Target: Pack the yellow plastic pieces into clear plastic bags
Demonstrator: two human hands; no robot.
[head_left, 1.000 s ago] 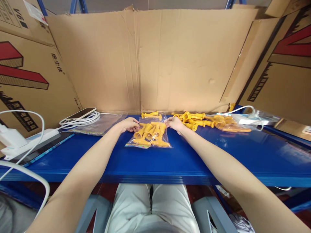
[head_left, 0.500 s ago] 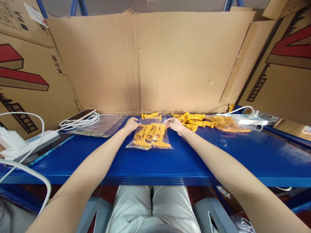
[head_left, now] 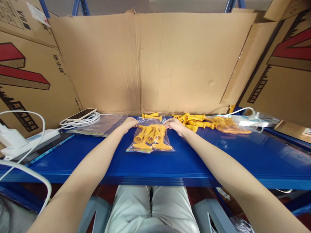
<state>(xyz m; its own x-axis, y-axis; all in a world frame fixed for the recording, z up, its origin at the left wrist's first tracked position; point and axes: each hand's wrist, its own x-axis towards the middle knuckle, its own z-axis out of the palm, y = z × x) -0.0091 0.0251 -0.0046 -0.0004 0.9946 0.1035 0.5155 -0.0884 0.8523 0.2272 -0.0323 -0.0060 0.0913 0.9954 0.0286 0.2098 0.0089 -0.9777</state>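
A clear plastic bag [head_left: 168,148] lies on the blue shelf in front of me, with several yellow flared, horn-shaped plastic pieces [head_left: 150,138] inside. My left hand [head_left: 130,123] is closed at the bag's upper left corner, fingers pinched on its edge. At the upper right corner my right hand [head_left: 174,125] has thumb and fingers together on the plastic. Just behind the bag lie a few loose yellow pieces [head_left: 150,115]. A larger pile of the same yellow pieces [head_left: 194,121] sits right of my right hand.
Another filled bag [head_left: 227,124] lies beyond the pile. On the left are a flat clear bag [head_left: 104,127], a phone [head_left: 84,114], coiled white cable [head_left: 84,123], a dark tablet-like device [head_left: 51,147] and a power strip [head_left: 41,137]. Cardboard [head_left: 184,64] walls the blue shelf [head_left: 194,165].
The bag's near edge has come slightly towards me and the bag lies flatter. My left hand has shifted a little left, its fingers closing more tightly. My right hand has barely moved.
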